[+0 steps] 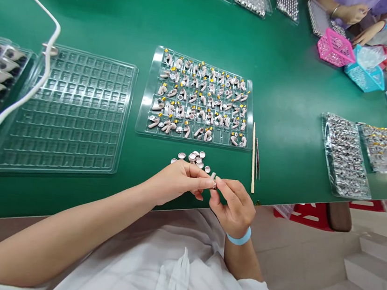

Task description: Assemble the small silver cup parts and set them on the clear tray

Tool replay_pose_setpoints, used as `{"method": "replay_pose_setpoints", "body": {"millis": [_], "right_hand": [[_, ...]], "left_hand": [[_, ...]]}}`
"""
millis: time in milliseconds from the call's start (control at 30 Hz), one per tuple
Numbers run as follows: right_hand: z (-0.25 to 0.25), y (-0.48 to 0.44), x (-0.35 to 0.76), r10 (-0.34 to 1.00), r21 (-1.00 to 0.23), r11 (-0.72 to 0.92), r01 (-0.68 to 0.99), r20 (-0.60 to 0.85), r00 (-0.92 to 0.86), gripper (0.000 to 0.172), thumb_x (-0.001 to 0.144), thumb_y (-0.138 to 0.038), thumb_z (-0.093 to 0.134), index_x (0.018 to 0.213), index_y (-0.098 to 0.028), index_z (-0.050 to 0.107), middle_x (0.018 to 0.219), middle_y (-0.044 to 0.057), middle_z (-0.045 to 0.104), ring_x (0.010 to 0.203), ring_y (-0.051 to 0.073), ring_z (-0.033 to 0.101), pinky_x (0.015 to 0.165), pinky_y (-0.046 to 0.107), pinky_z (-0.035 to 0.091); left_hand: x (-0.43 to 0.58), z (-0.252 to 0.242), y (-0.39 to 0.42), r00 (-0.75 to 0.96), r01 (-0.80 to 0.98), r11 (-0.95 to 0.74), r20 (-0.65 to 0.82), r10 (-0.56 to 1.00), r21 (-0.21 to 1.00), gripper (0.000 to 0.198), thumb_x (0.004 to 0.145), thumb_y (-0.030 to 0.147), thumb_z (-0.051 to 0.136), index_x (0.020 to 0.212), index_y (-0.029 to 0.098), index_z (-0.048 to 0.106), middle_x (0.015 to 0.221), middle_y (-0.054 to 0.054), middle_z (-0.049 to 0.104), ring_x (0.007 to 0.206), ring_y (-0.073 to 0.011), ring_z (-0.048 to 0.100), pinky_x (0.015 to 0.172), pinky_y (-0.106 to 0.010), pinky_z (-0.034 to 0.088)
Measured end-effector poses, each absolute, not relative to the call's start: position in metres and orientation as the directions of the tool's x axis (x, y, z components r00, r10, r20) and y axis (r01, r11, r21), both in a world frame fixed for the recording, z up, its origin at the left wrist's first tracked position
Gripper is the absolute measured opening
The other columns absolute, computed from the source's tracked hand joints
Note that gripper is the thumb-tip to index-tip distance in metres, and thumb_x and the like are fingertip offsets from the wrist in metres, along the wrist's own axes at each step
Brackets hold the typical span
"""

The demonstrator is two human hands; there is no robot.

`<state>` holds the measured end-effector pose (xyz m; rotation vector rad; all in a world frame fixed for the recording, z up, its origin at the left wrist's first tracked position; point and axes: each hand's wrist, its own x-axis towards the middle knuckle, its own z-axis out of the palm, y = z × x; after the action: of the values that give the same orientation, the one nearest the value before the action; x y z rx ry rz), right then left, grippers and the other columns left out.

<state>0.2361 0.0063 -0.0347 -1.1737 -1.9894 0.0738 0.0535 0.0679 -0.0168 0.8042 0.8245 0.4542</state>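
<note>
My left hand (184, 181) and my right hand (233, 204) meet near the table's front edge. Between their fingertips is a small grey curved part (213, 176), with a shiny bit at its lower end; the fingers cover most of it. Both hands are closed in a pinch on it. Just beyond my left hand lies a loose cluster of small round silver caps (197, 157). Behind them, a clear plastic tray (143, 115) carries rows of similar grey curved parts, many with yellow ends. Wooden stick (253, 157) and tweezers (258, 160) lie right of the tray.
Left is a clear compartment tray (70, 111), crossed at its edge by a white cable (52, 47). Filled trays (347, 157) stand at right. A co-worker's hands (356, 14) are at the far right, near pink (335, 47) and blue baskets (364, 76).
</note>
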Motion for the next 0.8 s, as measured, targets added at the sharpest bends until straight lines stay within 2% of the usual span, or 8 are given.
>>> {"method": "replay_pose_setpoints", "body": {"millis": [233,400,633,800], "right_hand": [[-0.0361,0.0056,0.2366,0.781,-0.432,0.561,0.707,0.56,-0.278,0.047,0.089,-0.014,0.065,0.134,-0.02,0.055,0.099,0.011,0.07,0.088,0.021,0.068,0.074,0.034,0.06],[-0.0374,0.0058,0.2368,0.796,-0.472,0.545,0.693,0.551,-0.251,0.045,0.091,-0.014,0.063,0.134,-0.023,0.055,0.101,0.01,0.071,0.088,0.02,0.067,0.075,0.035,0.06],[-0.0359,0.0095,0.2369,0.686,-0.34,0.634,0.694,0.661,-0.303,0.054,0.086,-0.009,0.068,0.136,-0.02,0.053,0.094,0.009,0.073,0.079,0.019,0.068,0.068,0.033,0.059],[-0.0357,0.0104,0.2349,0.671,-0.302,0.636,0.71,0.671,-0.315,0.051,0.088,-0.012,0.066,0.136,-0.02,0.052,0.093,0.008,0.072,0.078,0.02,0.069,0.066,0.033,0.06]], "left_hand": [[0.0546,-0.0215,0.0655,0.6,-0.062,0.577,-0.432,0.674,0.814,0.033,0.074,0.044,0.076,0.068,0.012,0.072,0.057,0.0,0.058,0.056,-0.0109,0.051,0.056,-0.022,0.045],[0.0553,-0.0234,0.0637,0.594,-0.114,0.607,-0.436,0.676,0.786,0.032,0.073,0.044,0.078,0.07,0.013,0.073,0.062,-0.001,0.059,0.057,-0.0104,0.048,0.055,-0.023,0.041],[0.0551,-0.023,0.063,0.595,-0.095,0.637,-0.469,0.652,0.765,0.033,0.069,0.044,0.081,0.067,0.013,0.073,0.059,0.0,0.057,0.058,-0.0112,0.048,0.057,-0.024,0.04],[0.055,-0.025,0.0622,0.587,-0.109,0.66,-0.488,0.646,0.744,0.033,0.07,0.044,0.08,0.067,0.013,0.072,0.06,-0.002,0.059,0.058,-0.0119,0.048,0.058,-0.026,0.04]]}}
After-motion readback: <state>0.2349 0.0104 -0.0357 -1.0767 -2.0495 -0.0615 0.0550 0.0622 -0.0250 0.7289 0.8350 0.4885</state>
